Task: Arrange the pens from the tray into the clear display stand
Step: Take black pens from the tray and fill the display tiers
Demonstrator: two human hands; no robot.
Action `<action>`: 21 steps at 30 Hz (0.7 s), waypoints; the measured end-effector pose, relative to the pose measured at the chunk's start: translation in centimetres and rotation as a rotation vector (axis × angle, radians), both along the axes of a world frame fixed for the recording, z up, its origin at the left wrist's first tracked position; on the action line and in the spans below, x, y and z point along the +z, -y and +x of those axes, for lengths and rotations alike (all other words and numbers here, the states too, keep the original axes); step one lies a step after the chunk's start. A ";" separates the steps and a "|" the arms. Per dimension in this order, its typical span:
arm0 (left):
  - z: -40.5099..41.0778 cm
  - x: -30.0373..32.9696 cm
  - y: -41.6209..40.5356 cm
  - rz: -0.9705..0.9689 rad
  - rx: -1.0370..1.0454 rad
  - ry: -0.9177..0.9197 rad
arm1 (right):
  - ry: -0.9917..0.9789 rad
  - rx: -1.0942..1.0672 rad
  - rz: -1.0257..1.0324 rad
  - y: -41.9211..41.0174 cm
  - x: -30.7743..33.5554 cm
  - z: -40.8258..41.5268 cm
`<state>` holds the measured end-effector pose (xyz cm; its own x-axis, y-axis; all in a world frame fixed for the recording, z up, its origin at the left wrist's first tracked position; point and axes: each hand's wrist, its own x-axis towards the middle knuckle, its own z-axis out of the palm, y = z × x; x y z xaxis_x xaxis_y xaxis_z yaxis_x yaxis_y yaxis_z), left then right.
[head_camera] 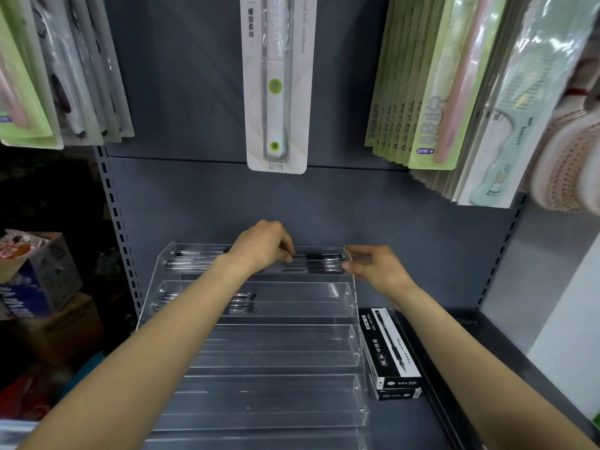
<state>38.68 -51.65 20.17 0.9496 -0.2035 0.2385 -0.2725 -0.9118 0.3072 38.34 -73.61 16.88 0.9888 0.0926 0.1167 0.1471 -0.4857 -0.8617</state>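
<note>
Grey shop shelving [454, 401] lies under our arms, with a grey slotted back panel [194, 196] rising behind it. Nearest to us are the bare lower tiers of the clear display stand [276, 358], stepped upward and away. Just beside its right edge sit two stacked black pen boxes [391, 352]. On the second tier from the top a few pens lie at the left [242, 298]. On the top tier our left hand [263, 248] pinches the end of the pens [316, 263] lying on the right half, fingers curled onto them. Our right hand [373, 267] meets the stand's right end wall, fingertips bent toward the pens' other ends; we cannot tell whether it grips them. Above hang packaged toothbrushes [276, 82].
</note>
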 end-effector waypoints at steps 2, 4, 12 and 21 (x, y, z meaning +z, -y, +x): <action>0.0 0.0 0.1 0.010 0.000 0.012 | 0.003 -0.005 -0.001 0.0 0.0 0.2; 0.0 0.0 0.3 0.019 0.003 0.023 | 0.003 -0.008 -0.006 0.0 -0.1 0.2; 0.5 -0.7 0.1 -0.038 0.047 0.007 | 0.008 -0.029 -0.062 -0.6 0.3 -0.6; -6.3 -1.7 1.0 -0.536 0.119 0.300 | 0.327 0.065 -0.068 -3.8 0.7 -5.8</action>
